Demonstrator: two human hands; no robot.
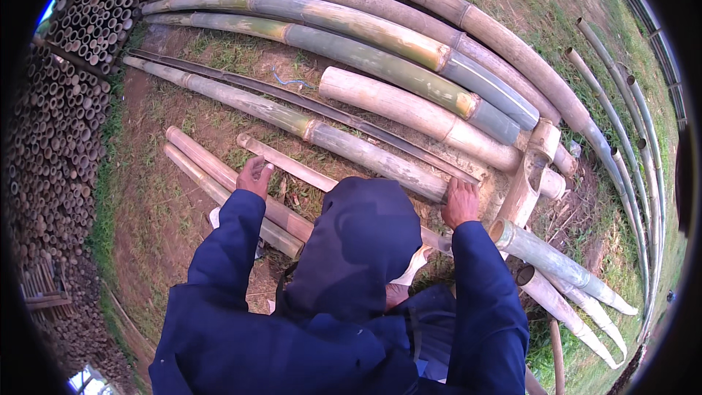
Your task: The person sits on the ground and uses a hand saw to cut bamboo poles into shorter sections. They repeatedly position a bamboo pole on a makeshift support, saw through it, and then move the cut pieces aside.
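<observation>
My left hand (254, 177) is raised at the left, thumb apart from its bent fingers and nothing seen in them. Just beside it lies a split bamboo length (291, 164), its middle covered by a rounded dark blue cloth shape in front of me. At the right, my right hand (461, 203) curls over the near end of a long bamboo pole (365, 152); its fingertips are partly hidden. Along that pole's far side runs a dark, narrow split bamboo (322, 108), its end close to my right fingers.
Thick bamboo poles (380, 51) lie side by side beyond. A notched upright bamboo piece (528, 175) stands right of my hand, near cut bamboo tubes (563, 260). Two pale bamboo pieces (241, 194) rest at the left. Stacked bamboo (58, 153) lines the far left.
</observation>
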